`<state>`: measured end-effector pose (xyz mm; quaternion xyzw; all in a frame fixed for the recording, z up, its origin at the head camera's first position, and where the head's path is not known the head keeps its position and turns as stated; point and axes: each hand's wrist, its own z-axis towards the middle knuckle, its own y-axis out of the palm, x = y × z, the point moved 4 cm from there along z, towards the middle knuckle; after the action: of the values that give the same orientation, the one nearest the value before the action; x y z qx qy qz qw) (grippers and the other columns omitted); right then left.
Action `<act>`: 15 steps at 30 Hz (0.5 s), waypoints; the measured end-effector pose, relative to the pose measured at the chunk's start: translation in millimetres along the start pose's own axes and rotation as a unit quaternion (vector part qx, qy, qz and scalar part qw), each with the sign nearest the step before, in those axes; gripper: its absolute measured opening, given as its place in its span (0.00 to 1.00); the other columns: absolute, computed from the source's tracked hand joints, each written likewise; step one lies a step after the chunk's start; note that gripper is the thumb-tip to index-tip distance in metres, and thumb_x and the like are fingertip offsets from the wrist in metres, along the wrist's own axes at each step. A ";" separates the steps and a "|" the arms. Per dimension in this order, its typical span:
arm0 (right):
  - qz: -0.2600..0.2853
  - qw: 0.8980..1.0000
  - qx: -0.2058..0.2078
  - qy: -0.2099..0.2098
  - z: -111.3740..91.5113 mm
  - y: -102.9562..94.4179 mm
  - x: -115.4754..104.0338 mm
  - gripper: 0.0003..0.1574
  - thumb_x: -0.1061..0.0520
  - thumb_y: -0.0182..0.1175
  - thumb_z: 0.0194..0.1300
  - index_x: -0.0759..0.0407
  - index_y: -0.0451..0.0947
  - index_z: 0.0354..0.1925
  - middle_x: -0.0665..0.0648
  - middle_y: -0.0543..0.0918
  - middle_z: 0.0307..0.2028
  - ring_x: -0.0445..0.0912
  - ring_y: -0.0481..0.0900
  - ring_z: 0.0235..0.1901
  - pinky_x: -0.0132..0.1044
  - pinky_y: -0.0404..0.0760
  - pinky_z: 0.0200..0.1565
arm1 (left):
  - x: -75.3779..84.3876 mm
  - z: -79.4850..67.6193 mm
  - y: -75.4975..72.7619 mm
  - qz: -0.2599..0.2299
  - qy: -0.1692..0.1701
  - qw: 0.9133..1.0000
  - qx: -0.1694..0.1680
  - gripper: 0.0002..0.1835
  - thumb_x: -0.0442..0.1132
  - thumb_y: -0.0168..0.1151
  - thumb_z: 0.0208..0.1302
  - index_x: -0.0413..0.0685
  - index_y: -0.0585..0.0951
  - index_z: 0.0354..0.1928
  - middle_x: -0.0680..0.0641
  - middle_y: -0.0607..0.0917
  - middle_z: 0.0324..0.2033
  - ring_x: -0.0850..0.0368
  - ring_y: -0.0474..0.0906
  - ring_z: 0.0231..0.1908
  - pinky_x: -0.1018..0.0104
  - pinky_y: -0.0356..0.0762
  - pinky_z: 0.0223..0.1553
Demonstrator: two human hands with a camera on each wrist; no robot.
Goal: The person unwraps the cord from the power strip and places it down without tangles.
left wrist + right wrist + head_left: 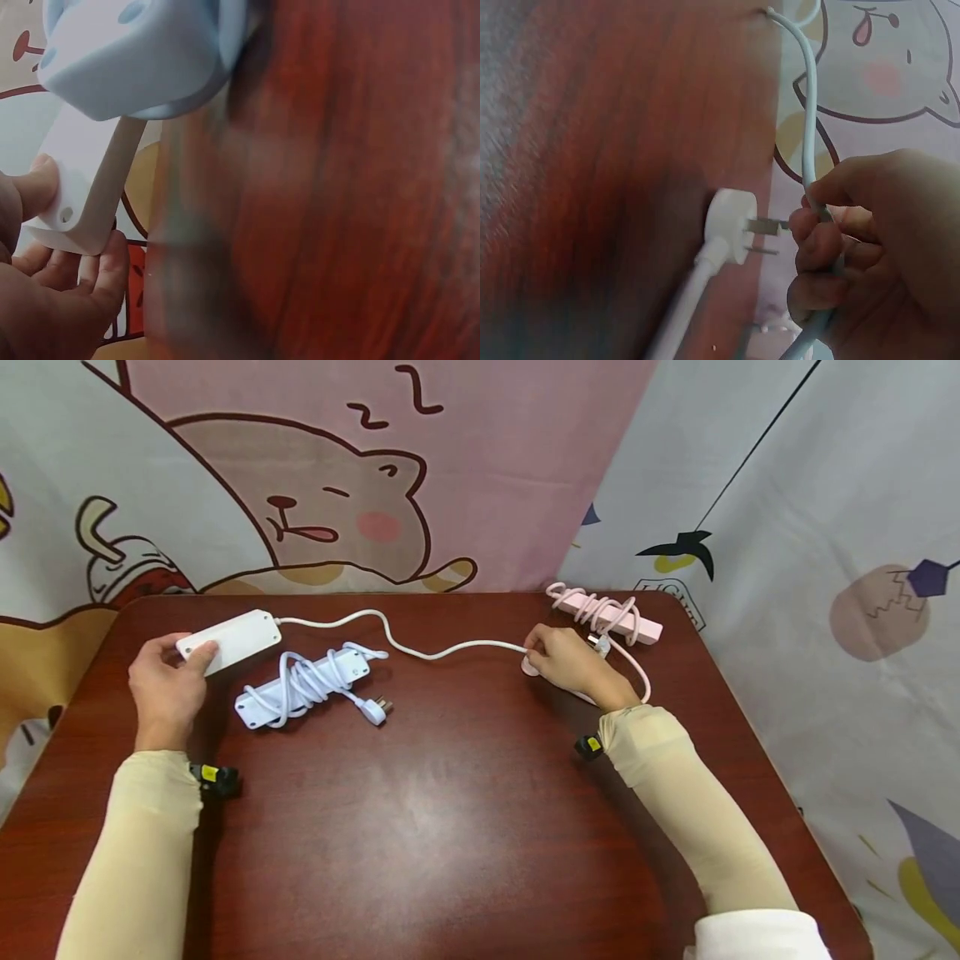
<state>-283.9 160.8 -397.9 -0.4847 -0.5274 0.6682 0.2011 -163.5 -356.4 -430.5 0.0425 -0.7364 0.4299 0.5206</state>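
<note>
At the table's far left, my left hand (167, 689) holds one end of a white power strip (234, 642), thumb on top and fingers underneath, as the left wrist view also shows. A white cord (450, 652) runs from the strip's other end across to my right hand (566, 664). The right hand's curled fingers grip this cord (810, 112). Past that hand shows a plug with metal prongs (600, 644). Close by the right fingertips lies a pale plug (731, 225), its prongs pointing toward the fingers, its cord passing under the hand.
In front of the white strip lies a bluish-white power strip (300, 689) wrapped in its cord, its plug (372, 711) to the right. A pink power strip (611, 614) with wound cord lies at the back right. A printed curtain (495, 485) hangs behind the dark wooden table (450, 827).
</note>
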 end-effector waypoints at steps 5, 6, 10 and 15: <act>0.007 1.000 -0.002 -0.018 -1.9 6.1 -2.0 0.10 0.62 0.60 0.66 0.62 0.80 0.46 0.57 0.87 0.35 0.48 0.82 0.36 0.42 0.78 0.42 | -5.7 1.1 2.4 0.004 -0.007 1.000 -0.017 0.35 0.57 0.60 0.70 0.48 0.70 0.72 0.60 0.74 0.46 0.72 0.70 0.41 0.81 0.69 0.39; 0.004 1.000 -0.002 -0.025 -2.4 6.9 -2.5 0.10 0.63 0.61 0.66 0.61 0.80 0.46 0.57 0.86 0.35 0.49 0.82 0.36 0.42 0.78 0.42 | -6.6 1.6 3.0 0.003 -0.007 1.000 -0.019 0.35 0.57 0.60 0.70 0.47 0.70 0.72 0.62 0.73 0.43 0.73 0.69 0.39 0.82 0.69 0.38; -0.008 0.999 -0.002 -0.044 -4.7 9.1 -5.9 0.08 0.63 0.63 0.65 0.60 0.83 0.44 0.57 0.87 0.36 0.50 0.84 0.38 0.45 0.80 0.43 | -8.4 3.0 6.7 -0.004 -0.012 1.000 -0.025 0.34 0.56 0.61 0.70 0.46 0.71 0.71 0.64 0.71 0.38 0.74 0.68 0.35 0.82 0.69 0.35; -0.029 0.999 -0.007 -0.044 -7.2 12.0 -9.1 0.08 0.63 0.64 0.66 0.59 0.84 0.44 0.57 0.89 0.38 0.51 0.85 0.40 0.47 0.82 0.46 | -8.3 2.5 11.8 -0.005 -0.029 0.999 -0.045 0.38 0.59 0.61 0.69 0.46 0.69 0.73 0.62 0.72 0.38 0.73 0.69 0.34 0.82 0.70 0.33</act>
<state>-270.7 153.1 -404.6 -0.4407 -0.5543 0.6789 0.1941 -167.6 -353.8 -444.4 0.0348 -0.7699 0.3923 0.5021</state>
